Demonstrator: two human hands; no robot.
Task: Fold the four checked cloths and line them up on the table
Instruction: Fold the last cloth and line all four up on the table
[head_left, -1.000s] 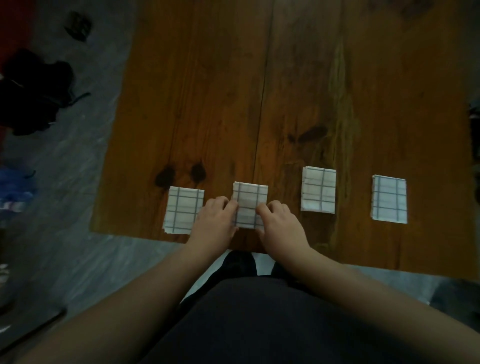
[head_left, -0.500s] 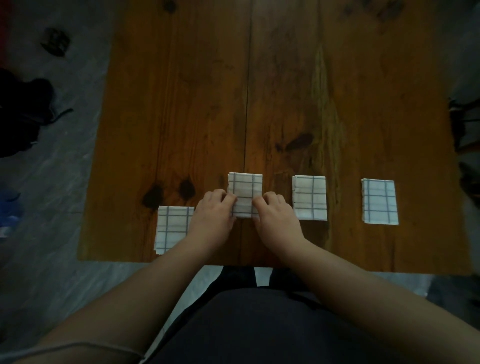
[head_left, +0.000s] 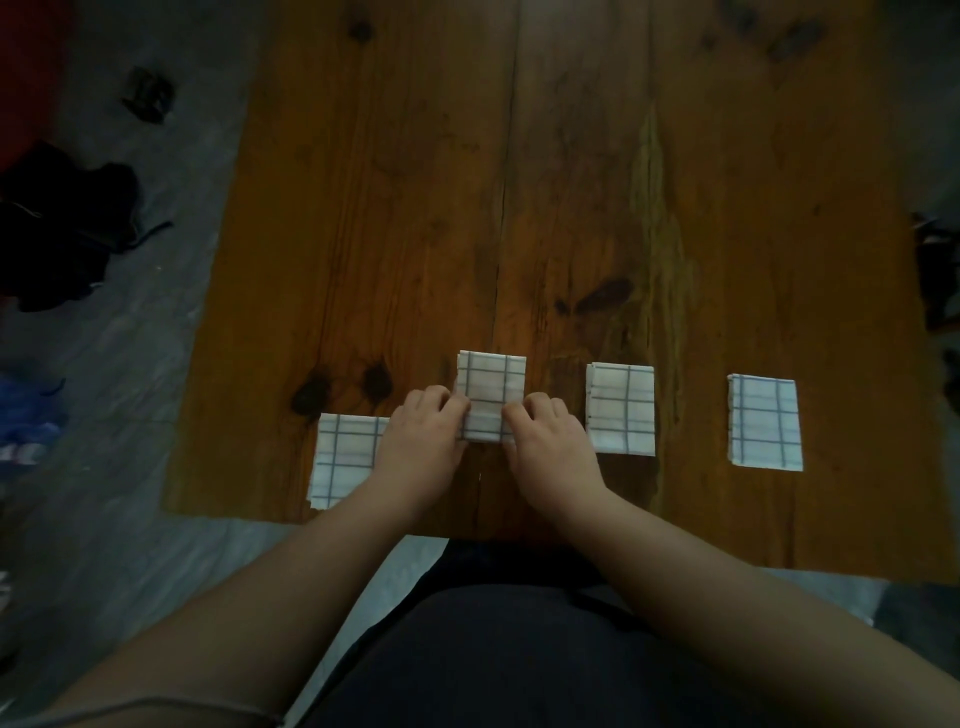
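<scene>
Surface: brown wooden plank table (head_left: 389, 234) with dark knots.
Load: four folded white cloths with blue-grey checks, set apart.
Nearest the front edge: leftmost cloth (head_left: 340, 460).
Farther back, roughly level: second cloth (head_left: 491, 382), third cloth (head_left: 621, 408), rightmost cloth (head_left: 763, 423).

the left hand (head_left: 423, 447) lies over the right side of the left cloth (head_left: 340, 457), so that edge is out of sight. with the right hand (head_left: 550, 452) it covers the near corners of the second cloth (head_left: 491, 384). the thumbs are hidden, so i can't tell whether the fingers (head_left: 441, 402) pinch or only press. the tabletop (head_left: 415, 208) runs off the top edge. on the floor, a black heap (head_left: 57, 228) and a blurred blue thing (head_left: 26, 415) are cut by the left edge, and a dark shape (head_left: 940, 270) by the right.
</scene>
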